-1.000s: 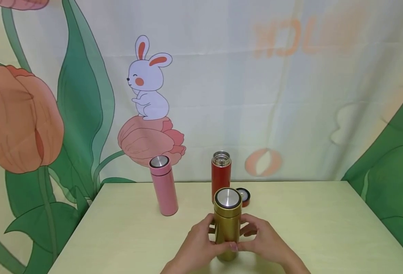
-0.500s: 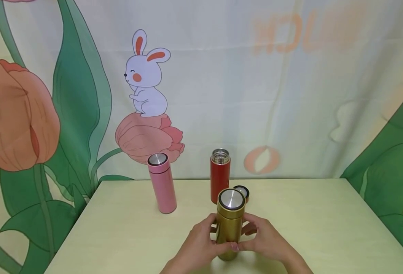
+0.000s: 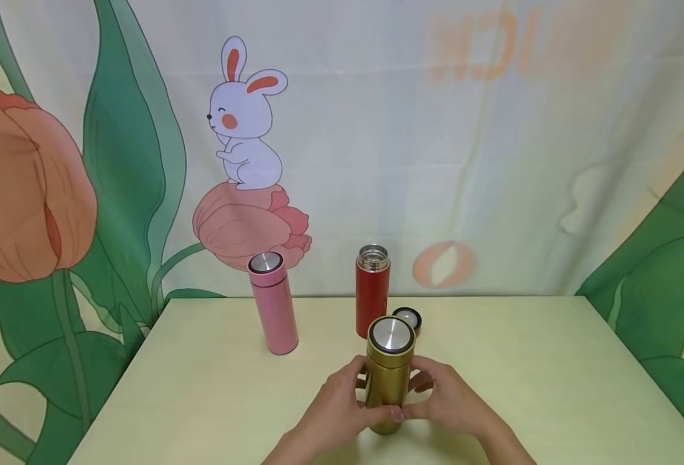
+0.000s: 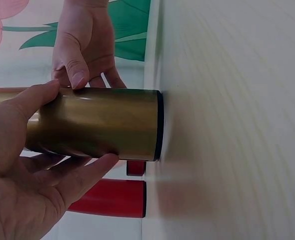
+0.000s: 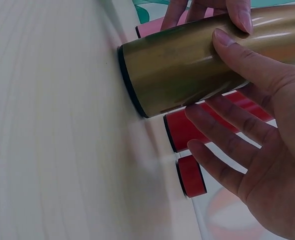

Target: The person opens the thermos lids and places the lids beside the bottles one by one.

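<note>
A gold thermos flask [image 3: 389,381] with a silver-topped lid stands nearly upright at the front of the table, its base at the tabletop. My left hand [image 3: 337,400] holds its left side, thumb across the front and fingers behind. From the right side my right hand [image 3: 449,397] holds the same flask. Both thumbs meet low on its front. In the right wrist view, the thumb and spread fingers of my right hand [image 5: 267,145] lie on either side of the gold body. My left hand [image 4: 25,165] spans the flask [image 4: 107,122] in the left wrist view.
Behind the gold flask stands a red thermos flask [image 3: 372,300] with its steel mouth uncovered. Its small red lid [image 3: 408,320] lies beside it on the right. A closed pink flask [image 3: 276,313] stands to the left on the pale table [image 3: 202,387], before a printed curtain [image 3: 342,161].
The gold flask's top has shifted slightly right, with both hands keeping their hold on it. The whole head view has shifted, with the background higher in the picture. The other flasks stay in place.
</note>
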The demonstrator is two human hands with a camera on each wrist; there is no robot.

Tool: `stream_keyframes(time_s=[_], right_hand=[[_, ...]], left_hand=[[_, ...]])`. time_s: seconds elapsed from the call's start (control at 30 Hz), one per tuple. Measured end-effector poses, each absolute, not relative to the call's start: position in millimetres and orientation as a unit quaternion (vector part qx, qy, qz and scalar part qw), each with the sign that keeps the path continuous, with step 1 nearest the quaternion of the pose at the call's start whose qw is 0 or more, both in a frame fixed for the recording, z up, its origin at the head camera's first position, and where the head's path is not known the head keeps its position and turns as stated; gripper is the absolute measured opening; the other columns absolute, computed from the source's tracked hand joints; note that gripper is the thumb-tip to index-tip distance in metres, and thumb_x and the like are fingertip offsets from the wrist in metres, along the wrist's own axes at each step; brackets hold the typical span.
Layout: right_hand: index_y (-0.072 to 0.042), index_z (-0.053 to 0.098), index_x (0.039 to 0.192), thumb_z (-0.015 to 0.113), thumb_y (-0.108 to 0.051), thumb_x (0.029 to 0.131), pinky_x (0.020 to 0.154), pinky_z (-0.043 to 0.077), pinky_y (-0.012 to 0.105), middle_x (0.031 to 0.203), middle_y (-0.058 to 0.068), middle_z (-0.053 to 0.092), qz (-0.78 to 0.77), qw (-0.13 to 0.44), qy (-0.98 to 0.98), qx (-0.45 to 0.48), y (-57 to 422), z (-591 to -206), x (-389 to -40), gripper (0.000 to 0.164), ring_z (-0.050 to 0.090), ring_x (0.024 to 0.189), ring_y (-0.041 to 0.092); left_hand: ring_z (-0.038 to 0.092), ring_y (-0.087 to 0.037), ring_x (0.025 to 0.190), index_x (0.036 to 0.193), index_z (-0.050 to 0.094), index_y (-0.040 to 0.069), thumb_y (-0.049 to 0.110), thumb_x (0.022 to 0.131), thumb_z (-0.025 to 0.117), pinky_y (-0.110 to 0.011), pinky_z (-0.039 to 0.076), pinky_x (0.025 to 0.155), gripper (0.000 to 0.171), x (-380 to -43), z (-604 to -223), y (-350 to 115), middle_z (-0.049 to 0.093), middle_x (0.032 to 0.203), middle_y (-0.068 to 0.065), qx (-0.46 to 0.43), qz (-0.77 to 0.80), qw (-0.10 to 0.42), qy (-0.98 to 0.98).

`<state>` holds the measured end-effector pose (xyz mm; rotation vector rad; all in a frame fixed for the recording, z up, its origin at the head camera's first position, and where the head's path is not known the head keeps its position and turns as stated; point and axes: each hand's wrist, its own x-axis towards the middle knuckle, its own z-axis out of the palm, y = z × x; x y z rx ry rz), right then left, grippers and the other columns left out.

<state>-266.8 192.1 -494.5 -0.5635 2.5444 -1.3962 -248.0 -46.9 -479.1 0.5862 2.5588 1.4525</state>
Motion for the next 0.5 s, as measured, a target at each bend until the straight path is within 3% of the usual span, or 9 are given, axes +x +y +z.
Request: stream_keyframes(time_s=[0.27, 0.5], right_hand=[[-0.032, 0.061, 0.134, 0.093, -0.038, 0.075, 0.086, 0.056, 0.038, 0.120, -0.004, 0.071, -0.452, 0.088, 0.864, -0.201, 193.5, -493.6, -265.5, 0.067, 0.069, 0.100, 0.017], [-0.030, 0.059, 0.137, 0.092, -0.041, 0.077, 0.094, 0.056, 0.045, 0.124, -0.003, 0.070, -0.448, 0.091, 0.861, -0.223, 195.1, -490.2, -265.6, 0.069, 0.070, 0.102, 0.014]], left_hand=[[0.065, -0.027, 0.120, 0.136, 0.052, 0.021, 0.056, 0.081, 0.085, -0.043, 0.059, 0.092, 0.073, -247.0, -478.7, -45.8, 0.064, 0.132, 0.001, 0.194, 0.474, 0.075, 0.856], [0.062, -0.033, 0.129, 0.145, 0.046, 0.023, 0.054, 0.081, 0.085, -0.053, 0.056, 0.100, 0.081, -247.5, -479.2, -45.7, 0.061, 0.140, -0.002, 0.204, 0.486, 0.064, 0.847]])
